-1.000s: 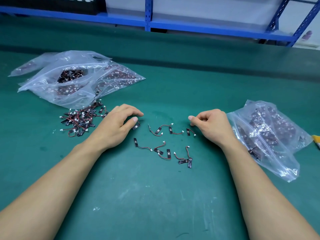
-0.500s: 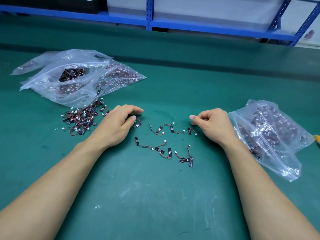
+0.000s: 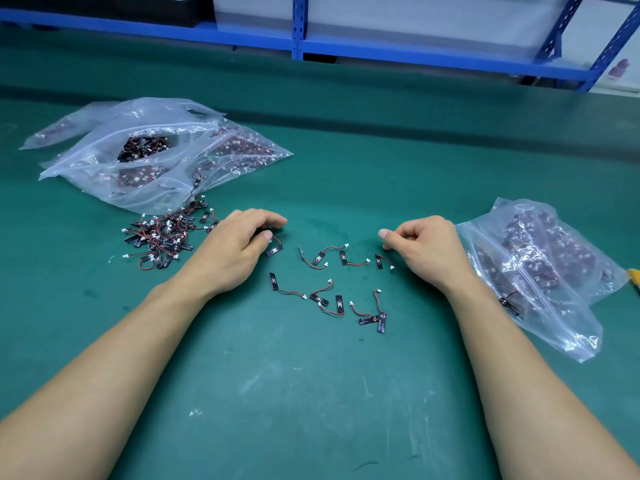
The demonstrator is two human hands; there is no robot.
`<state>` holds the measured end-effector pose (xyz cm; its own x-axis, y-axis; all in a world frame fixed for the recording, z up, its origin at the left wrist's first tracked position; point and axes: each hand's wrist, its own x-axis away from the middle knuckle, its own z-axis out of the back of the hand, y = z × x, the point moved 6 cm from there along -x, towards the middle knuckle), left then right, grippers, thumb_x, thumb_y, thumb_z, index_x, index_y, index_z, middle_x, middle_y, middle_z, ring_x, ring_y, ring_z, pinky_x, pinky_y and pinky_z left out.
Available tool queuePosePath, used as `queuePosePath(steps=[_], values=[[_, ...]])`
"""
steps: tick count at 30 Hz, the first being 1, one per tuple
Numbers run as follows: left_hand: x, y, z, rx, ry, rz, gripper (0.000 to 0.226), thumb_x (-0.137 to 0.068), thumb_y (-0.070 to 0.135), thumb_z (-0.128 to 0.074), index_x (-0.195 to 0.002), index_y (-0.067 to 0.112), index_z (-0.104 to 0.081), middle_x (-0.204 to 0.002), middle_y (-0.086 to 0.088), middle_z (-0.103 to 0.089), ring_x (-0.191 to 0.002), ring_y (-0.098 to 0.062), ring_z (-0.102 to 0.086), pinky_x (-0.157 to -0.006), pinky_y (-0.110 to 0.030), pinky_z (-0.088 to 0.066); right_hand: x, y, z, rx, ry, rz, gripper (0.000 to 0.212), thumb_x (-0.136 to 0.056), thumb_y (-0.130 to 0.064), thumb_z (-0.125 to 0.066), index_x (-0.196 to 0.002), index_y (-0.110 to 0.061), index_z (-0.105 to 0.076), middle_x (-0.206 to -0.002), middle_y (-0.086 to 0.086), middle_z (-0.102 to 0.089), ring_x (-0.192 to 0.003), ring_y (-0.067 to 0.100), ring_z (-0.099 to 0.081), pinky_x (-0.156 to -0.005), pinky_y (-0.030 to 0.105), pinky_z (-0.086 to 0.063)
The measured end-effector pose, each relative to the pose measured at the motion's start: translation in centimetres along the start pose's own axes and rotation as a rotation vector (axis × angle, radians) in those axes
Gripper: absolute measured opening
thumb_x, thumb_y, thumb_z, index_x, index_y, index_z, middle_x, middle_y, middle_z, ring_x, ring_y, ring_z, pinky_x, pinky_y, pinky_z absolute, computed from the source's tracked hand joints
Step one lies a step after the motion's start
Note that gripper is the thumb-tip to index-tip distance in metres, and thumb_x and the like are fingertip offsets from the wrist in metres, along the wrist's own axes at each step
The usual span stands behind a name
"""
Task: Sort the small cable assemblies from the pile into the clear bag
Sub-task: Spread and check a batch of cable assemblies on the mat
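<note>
**Evidently mid-sort: two curled hands among loose cable assemblies**

The left hand rests on the green tabletop with its fingers curled. Its thumb tip sits right at the red wire of one cable assembly, whose black tab lies flat just beside the thumb. The wire's far end runs under the fingers, so I cannot tell whether the hand pinches it or only touches it.

The right hand is balled up with its knuckles on the tabletop and its thumb laid against the forefinger (nothing shows inside it).

Between the two hands, near the middle of the tabletop, the loose assemblies lie spread out singly. Some touch or cross each other.

Just left of the left hand is the tangled pile of the same parts. It touches the mouth of the left clear bags, which are heaped toward the far left corner and hold more assemblies.

The right clear bag, partly filled, lies just beside the right wrist toward the right edge. A yellow object peeks in at that edge.

Blue shelving stands beyond the far edge.
</note>
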<state>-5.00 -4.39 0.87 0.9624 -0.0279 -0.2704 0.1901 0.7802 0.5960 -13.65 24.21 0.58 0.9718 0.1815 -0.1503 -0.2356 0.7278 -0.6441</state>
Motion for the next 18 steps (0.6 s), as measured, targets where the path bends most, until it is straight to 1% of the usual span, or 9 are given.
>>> queuePosePath(steps=[9, 11, 15, 18], values=[[-0.01, -0.09, -0.04, 0.010, -0.009, 0.006, 0.031, -0.100, 0.007, -0.050, -0.124, 0.020, -0.064, -0.114, 0.011, -0.064, -0.109, -0.012, -0.051, -0.093, -0.024, -0.035, 0.03, -0.09, 0.05, -0.022, 0.007, -0.002, 0.034, -0.089, -0.045, -0.068, -0.061, -0.026, -0.072, -0.038, -0.008, -0.036, -0.041, 0.010, -0.034, -0.049, 0.025, -0.027], [0.03, -0.04, -0.05, 0.016, -0.011, 0.007, 0.030, -0.101, 0.010, -0.049, -0.124, 0.020, -0.064, -0.114, 0.011, -0.064, -0.109, -0.012, -0.051, -0.094, -0.025, -0.036, 0.05, -0.14, 0.10, -0.035, 0.008, -0.001, 0.034, -0.089, -0.044, -0.068, -0.061, -0.025, -0.073, -0.037, -0.008, -0.035, -0.041, 0.011, -0.032, -0.049, 0.025, -0.026], [0.21, 0.19, -0.17, 0.036, -0.039, 0.003, 0.026, -0.104, 0.022, -0.046, -0.124, 0.024, -0.063, -0.109, 0.013, -0.064, -0.107, -0.010, -0.051, -0.092, -0.026, -0.035, 0.06, -0.11, 0.20, -0.075, 0.019, -0.007, 0.034, -0.089, -0.043, -0.069, -0.062, -0.024, -0.073, -0.036, -0.007, -0.032, -0.040, 0.012, -0.031, -0.049, 0.026, -0.025], [0.39, 0.45, -0.29, 0.057, -0.068, 0.008, 0.036, -0.100, 0.039, -0.039, -0.125, 0.028, -0.061, -0.108, 0.013, -0.064, -0.109, -0.008, -0.050, -0.094, -0.027, -0.037, 0.05, -0.07, 0.22, -0.079, 0.025, -0.013, 0.033, -0.089, -0.044, -0.068, -0.063, -0.024, -0.074, -0.036, -0.008, -0.034, -0.040, 0.012, -0.031, -0.046, 0.024, -0.025]])
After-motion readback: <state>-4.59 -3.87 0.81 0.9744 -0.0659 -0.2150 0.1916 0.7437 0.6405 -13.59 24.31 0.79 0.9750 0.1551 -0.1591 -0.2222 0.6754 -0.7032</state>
